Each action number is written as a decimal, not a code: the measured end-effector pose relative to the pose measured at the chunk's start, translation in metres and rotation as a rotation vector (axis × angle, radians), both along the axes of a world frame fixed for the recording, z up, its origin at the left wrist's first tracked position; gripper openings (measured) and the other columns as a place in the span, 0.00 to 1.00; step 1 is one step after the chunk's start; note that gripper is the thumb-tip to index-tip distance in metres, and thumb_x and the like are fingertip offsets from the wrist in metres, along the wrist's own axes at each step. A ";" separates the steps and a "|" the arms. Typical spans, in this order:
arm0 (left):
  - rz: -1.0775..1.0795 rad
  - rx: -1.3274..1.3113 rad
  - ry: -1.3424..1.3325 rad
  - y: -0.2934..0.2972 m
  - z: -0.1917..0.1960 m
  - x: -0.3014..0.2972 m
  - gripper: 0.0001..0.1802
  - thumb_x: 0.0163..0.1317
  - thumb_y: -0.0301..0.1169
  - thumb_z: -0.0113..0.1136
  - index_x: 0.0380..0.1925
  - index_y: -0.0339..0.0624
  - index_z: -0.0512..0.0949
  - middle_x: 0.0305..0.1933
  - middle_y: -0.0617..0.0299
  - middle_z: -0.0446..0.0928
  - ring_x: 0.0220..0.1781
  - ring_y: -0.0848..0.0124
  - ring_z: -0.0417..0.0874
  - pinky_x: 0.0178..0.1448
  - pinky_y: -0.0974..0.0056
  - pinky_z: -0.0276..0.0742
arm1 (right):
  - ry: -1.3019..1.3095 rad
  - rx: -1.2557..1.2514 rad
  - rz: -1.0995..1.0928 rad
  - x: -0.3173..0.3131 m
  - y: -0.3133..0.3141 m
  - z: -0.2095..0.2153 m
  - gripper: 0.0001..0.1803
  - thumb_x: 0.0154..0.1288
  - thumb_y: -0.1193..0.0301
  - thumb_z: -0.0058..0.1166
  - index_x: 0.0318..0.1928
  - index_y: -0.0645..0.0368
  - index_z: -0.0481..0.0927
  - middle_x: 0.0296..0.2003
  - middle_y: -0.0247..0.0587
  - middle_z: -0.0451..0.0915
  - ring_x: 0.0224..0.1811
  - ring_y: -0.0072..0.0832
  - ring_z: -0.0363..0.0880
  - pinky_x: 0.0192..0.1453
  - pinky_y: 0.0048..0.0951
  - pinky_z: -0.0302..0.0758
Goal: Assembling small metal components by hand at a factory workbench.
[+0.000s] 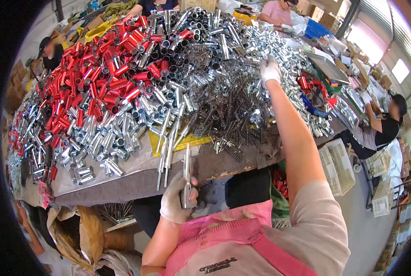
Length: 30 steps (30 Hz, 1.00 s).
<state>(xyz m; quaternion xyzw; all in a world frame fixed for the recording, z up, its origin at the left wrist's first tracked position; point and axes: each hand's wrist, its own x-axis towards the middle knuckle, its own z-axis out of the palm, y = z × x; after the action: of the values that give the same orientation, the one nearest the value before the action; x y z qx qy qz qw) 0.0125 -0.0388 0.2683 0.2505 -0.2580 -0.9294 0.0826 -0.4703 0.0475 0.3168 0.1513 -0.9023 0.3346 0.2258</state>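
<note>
My gloved left hand (178, 198) is wrapped round a shiny metal tube (186, 181) in front of the table edge. The tube stands roughly upright, its narrower end upward. My right arm stretches far over the table, and my gloved right hand (270, 71) is at the pile of small silver fittings (286, 57). Its fingers look drawn together, with whatever they hold hidden. Dark coil springs (228, 108) lie heaped between my hands. Several long thin silver rods with sleeves (168, 142) rest at the table's front edge, just beyond my left hand.
Red tubes (118, 85) and short chrome tubes (122, 129) pile up on the left. A blue-rimmed container (313, 110) with red parts sits right. Co-workers sit at the right (382, 122) and around the far side. Pale plastic crates (336, 168) stand on the floor; sacks (78, 234) stand below left.
</note>
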 end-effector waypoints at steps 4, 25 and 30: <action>-0.169 0.200 0.088 -0.001 -0.013 0.009 0.20 0.70 0.38 0.37 0.58 0.44 0.65 0.25 0.59 0.72 0.15 0.74 0.65 0.16 0.71 0.58 | -0.182 0.297 0.032 -0.034 -0.018 0.008 0.40 0.50 0.46 0.55 0.61 0.55 0.68 0.55 0.53 0.74 0.57 0.48 0.73 0.63 0.42 0.67; -0.016 -0.204 -0.044 -0.012 -0.014 -0.016 0.19 0.70 0.40 0.41 0.53 0.40 0.69 0.31 0.62 0.74 0.17 0.79 0.65 0.16 0.76 0.56 | -0.495 -1.104 0.648 0.084 -0.001 -0.004 0.11 0.65 0.72 0.53 0.40 0.63 0.66 0.34 0.43 0.76 0.36 0.29 0.78 0.42 0.31 0.77; 0.031 -0.274 -0.068 -0.018 -0.012 -0.009 0.16 0.68 0.38 0.45 0.50 0.40 0.70 0.32 0.61 0.76 0.17 0.79 0.66 0.16 0.75 0.58 | -0.608 -0.735 1.014 0.192 -0.009 0.009 0.08 0.65 0.74 0.50 0.42 0.63 0.68 0.37 0.46 0.78 0.39 0.30 0.79 0.47 0.30 0.78</action>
<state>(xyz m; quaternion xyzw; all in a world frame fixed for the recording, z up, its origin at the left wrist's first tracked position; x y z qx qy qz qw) 0.0032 -0.0566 0.2559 0.2723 -0.3811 -0.8751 0.1215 -0.2785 0.0381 0.3260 0.3675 -0.5716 0.7100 -0.1846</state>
